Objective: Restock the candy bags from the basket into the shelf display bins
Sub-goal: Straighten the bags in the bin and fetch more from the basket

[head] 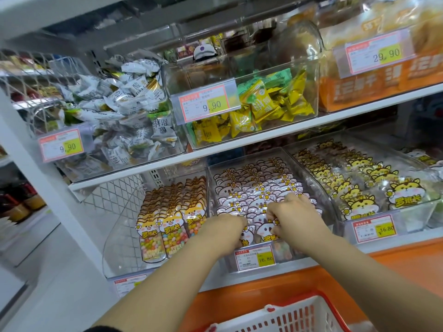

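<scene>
Both bare forearms reach forward, knuckles up, the 2 hands near each other. The left hand has its fingertips hidden; the right hand curls its fingers onto candy bags.

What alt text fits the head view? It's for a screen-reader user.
Two bare hands reach into the middle clear bin. The right hand pinches the pink bear candy bags, while the left hand has its fingers hidden among them. Bins of orange-topped bags and yellow-topped bags flank it, and a red-and-white basket sits below.

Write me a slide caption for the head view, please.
Left hand and right hand handle candy bags in the middle bin, basket nearby.
</scene>
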